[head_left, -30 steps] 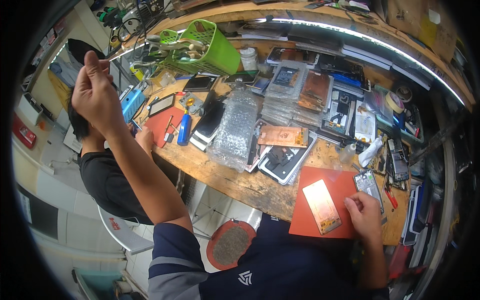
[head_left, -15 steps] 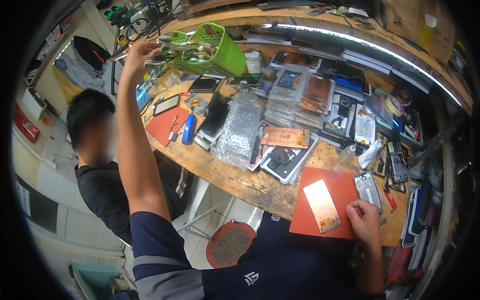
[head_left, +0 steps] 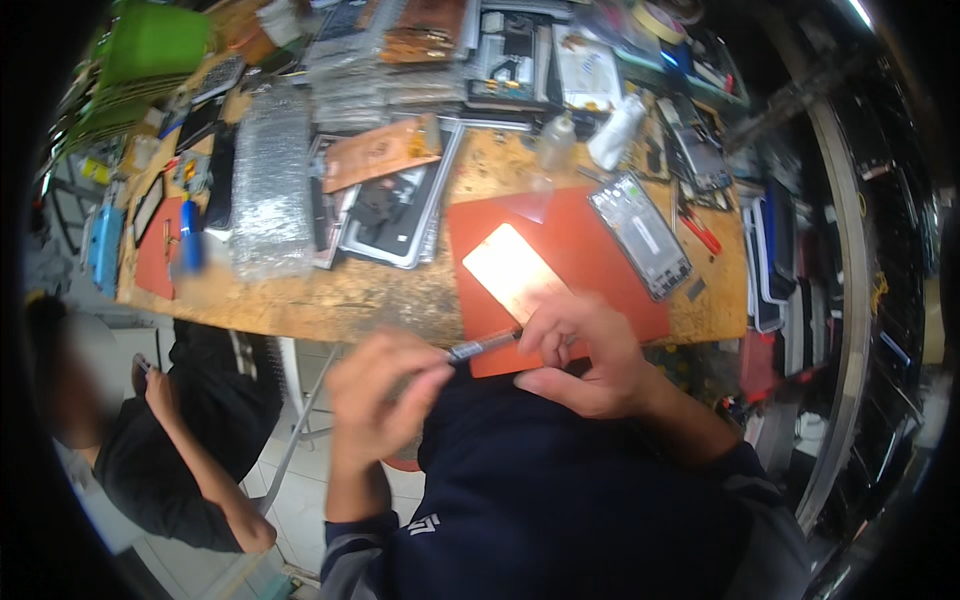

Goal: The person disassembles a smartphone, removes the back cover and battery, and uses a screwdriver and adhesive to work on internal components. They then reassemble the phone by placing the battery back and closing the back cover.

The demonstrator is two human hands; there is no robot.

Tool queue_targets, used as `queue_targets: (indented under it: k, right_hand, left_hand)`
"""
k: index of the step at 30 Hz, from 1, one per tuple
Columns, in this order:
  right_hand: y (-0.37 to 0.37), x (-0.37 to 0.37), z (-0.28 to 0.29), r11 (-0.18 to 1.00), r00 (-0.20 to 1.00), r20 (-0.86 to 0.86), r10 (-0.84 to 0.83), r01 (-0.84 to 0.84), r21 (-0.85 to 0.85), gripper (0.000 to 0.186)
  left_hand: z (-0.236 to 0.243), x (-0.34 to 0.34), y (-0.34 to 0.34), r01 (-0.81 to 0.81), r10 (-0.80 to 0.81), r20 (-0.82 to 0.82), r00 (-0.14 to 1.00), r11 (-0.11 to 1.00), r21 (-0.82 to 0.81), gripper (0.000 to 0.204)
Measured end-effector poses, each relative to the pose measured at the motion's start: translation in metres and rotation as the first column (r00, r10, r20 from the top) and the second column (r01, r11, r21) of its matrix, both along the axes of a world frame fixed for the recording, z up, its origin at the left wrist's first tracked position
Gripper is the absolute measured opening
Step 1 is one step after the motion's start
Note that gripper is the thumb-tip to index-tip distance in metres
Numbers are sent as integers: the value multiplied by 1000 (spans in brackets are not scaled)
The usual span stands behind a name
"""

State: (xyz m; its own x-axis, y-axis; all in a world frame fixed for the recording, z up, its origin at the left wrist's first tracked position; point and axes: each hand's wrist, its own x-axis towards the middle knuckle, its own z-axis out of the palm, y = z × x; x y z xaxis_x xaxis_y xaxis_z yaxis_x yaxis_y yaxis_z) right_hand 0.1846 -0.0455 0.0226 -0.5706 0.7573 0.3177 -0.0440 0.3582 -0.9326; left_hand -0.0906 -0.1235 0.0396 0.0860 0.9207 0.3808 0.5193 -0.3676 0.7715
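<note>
A thin tool (head_left: 485, 346) bars the gap between the left hand's (head_left: 383, 392) and right hand's (head_left: 592, 355) fingers. Beyond the left fingers, bare wood (head_left: 378, 306) gives passage up to the bubble-wrap (head_left: 272, 190). The panel (head_left: 507, 262) sits beyond the right fingers; rightward, open mat (head_left: 592, 268) reaches the phone frame (head_left: 640, 237).

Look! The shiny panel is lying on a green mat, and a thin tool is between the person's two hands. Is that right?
Not quite: the mat is orange-red, not green, as the head view shows. The shiny panel does lie on it, and a thin tool is between the left hand and the right hand.
</note>
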Motion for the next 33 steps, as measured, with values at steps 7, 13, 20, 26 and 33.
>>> queue_targets:
  k: [7, 13, 20, 26, 33]
  right_hand:
    - [-14, 8, 3, 900, 903, 419, 95, -258, 351, 20]
    - [-13, 18, -13, 973, 996, 87, -27, 6, 229, 20]
    - [33, 26, -4, 946, 827, -553, -101, -93, -311, 19]
    - [65, 29, -22, 959, 990, -18, -137, 128, -252, 15]
    - [64, 15, -52, 998, 962, 273, -7, 23, -56, 12]
  left_hand:
    - [-24, 66, -16, 95, 5, 678, 735, 989, -111, 27]
    - [-40, 83, 6, 177, -182, -53, 982, 981, -77, 27]
    - [-59, 95, -3, -173, 263, -369, 892, 950, 259, 22]
    - [-71, 79, 2, -225, 236, -270, 934, 972, 74, 22]
    - [-80, 91, 37, -249, 245, -342, 907, 968, 32, 54]
